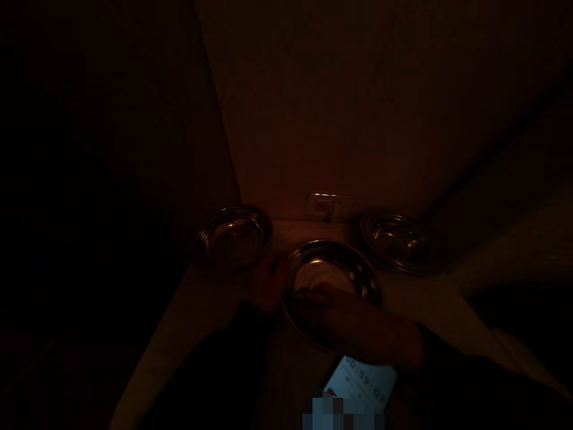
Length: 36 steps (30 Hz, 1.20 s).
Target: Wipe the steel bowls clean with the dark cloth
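Note:
A round, shiny metal dish [329, 272] with a raised rim lies on the table in front of me. At its left edge is my left hand [268, 283], dim and closed against the rim. My right hand [320, 304] reaches over the near side of the dish, its fingers bent down inside it. Something dark appears under those fingers, but the poor light hides what it is. Near my right forearm a lit phone [363, 379] shows timer digits.
Another metal dish [235, 239] sits at the back left of the wooden table [165, 334]. Stacked metal dishes [398, 242] stand at the back right. A wall socket [329, 205] with something plugged in is just above the table's far edge. The room is very dark.

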Each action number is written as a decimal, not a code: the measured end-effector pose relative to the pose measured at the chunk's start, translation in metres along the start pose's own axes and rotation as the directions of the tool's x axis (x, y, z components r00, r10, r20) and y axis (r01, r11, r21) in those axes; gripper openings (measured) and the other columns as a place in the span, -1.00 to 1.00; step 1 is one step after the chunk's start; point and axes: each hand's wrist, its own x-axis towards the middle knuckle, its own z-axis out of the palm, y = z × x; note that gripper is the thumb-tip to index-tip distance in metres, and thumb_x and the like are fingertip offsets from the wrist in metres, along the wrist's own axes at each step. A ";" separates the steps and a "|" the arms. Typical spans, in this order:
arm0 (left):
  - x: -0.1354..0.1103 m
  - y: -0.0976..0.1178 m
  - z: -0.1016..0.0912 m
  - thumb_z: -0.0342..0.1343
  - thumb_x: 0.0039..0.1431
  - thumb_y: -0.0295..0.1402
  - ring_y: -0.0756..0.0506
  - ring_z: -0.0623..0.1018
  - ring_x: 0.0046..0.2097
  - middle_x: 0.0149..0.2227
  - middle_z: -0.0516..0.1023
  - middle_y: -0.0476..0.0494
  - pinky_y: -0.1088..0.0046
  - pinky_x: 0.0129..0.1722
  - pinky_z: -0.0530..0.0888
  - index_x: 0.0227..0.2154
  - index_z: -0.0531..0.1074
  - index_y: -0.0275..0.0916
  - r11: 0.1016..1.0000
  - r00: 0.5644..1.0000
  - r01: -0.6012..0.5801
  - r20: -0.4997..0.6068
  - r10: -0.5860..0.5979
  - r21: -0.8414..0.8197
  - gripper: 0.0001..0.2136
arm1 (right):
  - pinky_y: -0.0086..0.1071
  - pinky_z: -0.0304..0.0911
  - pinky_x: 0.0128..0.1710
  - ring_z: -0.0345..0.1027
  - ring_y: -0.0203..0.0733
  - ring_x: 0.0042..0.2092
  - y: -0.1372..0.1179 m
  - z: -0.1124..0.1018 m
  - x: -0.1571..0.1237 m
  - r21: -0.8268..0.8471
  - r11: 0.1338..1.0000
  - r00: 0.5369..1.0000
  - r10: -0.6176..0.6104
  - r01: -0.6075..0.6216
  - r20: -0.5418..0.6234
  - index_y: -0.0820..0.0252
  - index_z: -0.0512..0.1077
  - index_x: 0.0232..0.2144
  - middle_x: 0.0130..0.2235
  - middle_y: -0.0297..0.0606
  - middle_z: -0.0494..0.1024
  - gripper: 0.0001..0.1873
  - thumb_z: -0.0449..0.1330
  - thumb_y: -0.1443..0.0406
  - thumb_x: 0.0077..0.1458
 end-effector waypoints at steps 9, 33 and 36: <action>0.001 0.003 -0.001 0.00 0.15 -0.24 -0.16 0.60 -0.25 -0.34 0.67 -0.15 0.40 -0.26 0.45 -0.35 0.60 -0.32 0.999 0.999 -0.002 0.051 0.000 0.039 -0.68 | -0.15 0.36 -0.10 0.32 0.08 0.02 0.039 -0.007 0.017 -0.255 0.888 0.923 0.366 -0.384 -0.116 0.29 0.47 -0.03 -0.02 0.10 0.41 -0.68 0.02 0.40 0.25; 0.000 0.003 0.000 -0.04 0.13 -0.28 -0.13 0.55 -0.29 -0.39 0.62 -0.13 0.39 -0.26 0.42 -0.42 0.55 -0.29 0.997 0.997 0.018 -0.079 -0.012 0.070 -0.72 | -0.28 0.34 0.04 0.39 -0.10 0.08 -0.017 -0.015 -0.007 0.250 0.961 0.993 0.109 -0.116 0.044 0.18 0.27 0.19 0.12 -0.08 0.46 -0.56 -0.04 0.32 0.30; 0.001 0.003 -0.001 -0.02 0.12 -0.26 -0.13 0.55 -0.30 -0.43 0.61 -0.12 0.39 -0.27 0.41 -0.45 0.55 -0.29 0.997 0.998 -0.005 -0.059 0.010 0.077 -0.71 | -0.28 0.30 0.07 0.37 -0.09 0.09 -0.022 -0.009 -0.012 0.222 0.970 0.995 0.100 -0.097 0.000 0.19 0.18 0.25 0.14 -0.08 0.43 -0.51 0.00 0.32 0.28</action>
